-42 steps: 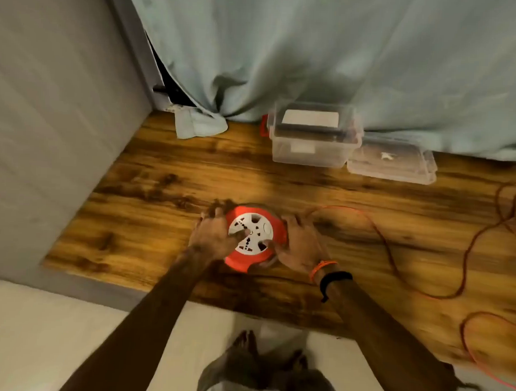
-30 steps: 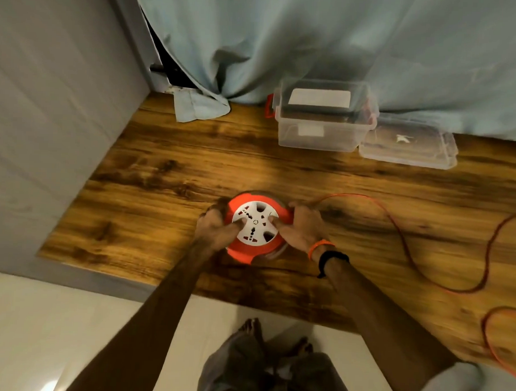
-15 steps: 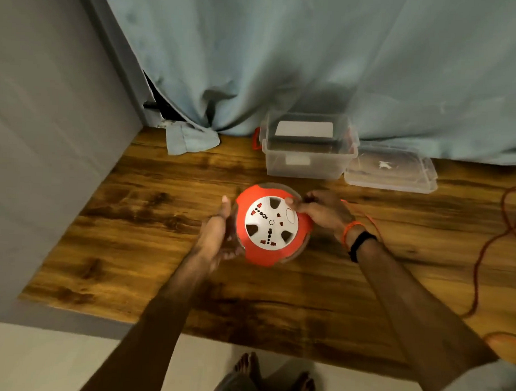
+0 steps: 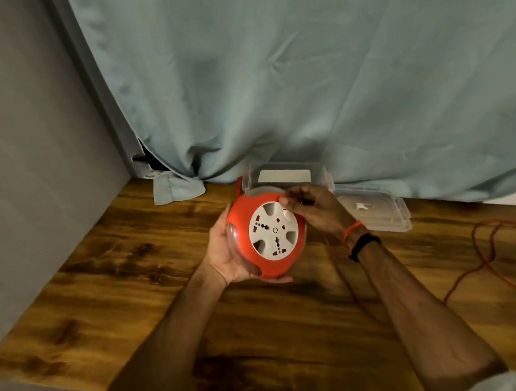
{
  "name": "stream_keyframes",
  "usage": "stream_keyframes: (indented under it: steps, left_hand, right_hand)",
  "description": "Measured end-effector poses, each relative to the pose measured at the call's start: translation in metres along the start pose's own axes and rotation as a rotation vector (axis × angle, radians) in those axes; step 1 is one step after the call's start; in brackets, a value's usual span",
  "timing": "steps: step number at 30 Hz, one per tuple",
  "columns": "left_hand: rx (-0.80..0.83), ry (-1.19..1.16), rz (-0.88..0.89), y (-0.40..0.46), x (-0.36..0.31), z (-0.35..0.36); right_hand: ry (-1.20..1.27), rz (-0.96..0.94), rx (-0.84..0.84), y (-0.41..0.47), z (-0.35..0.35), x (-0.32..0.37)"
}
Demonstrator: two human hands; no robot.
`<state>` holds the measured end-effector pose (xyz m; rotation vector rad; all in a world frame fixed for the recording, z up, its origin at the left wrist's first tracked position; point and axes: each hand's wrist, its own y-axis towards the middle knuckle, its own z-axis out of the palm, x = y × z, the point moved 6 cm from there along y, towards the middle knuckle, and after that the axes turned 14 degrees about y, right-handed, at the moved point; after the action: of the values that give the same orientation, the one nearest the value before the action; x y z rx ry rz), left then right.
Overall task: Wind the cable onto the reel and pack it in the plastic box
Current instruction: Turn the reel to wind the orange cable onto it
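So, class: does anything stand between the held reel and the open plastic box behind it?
Nothing visible does. The reel, held in the left hand and right hand, sits just before the lidless box; its lid lies aside.

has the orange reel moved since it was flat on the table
Yes. The round orange reel with a white socket face is lifted off the wooden table, toward the clear plastic box.

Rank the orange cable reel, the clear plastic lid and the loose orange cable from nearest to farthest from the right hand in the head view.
1. Orange cable reel: under the right hand.
2. Clear plastic lid: just right, by the curtain.
3. Loose orange cable: far right on the table.
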<state>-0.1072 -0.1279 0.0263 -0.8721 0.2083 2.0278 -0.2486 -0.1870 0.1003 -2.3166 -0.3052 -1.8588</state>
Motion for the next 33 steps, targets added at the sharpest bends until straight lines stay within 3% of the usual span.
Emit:
stream_keyframes:
  steps: [6,10,13,16,24,29,33]
  left_hand:
    - [-0.159,-0.062,0.070,0.017,-0.006,-0.013]
    - [-0.198,-0.070,0.094,0.022,-0.013,-0.016]
    - [-0.156,-0.057,0.097,0.024,-0.016,-0.013]
    - [-0.111,-0.028,0.095,0.027,-0.018,-0.012]
    - [0.039,0.034,0.165,0.037,-0.019,-0.012]
    - [-0.030,0.128,0.352,0.043,-0.020,-0.019]
    - [-0.142,0.178,0.485,0.046,-0.015,-0.030]
  right_hand:
    - [-0.514,-0.424,-0.173,-0.025,-0.001,0.030]
    - [-0.868,-0.517,-0.113,-0.039,0.011,0.027]
    - [-0.989,-0.574,-0.089,-0.040,0.015,0.026]
    - [-1.005,-0.649,-0.112,-0.038,0.016,0.031]
    - [-0.898,-0.589,-0.164,-0.029,0.027,0.012]
    - [-0.703,-0.493,-0.340,-0.029,0.025,-0.003]
    - [-0.394,-0.234,-0.432,-0.022,0.024,-0.026]
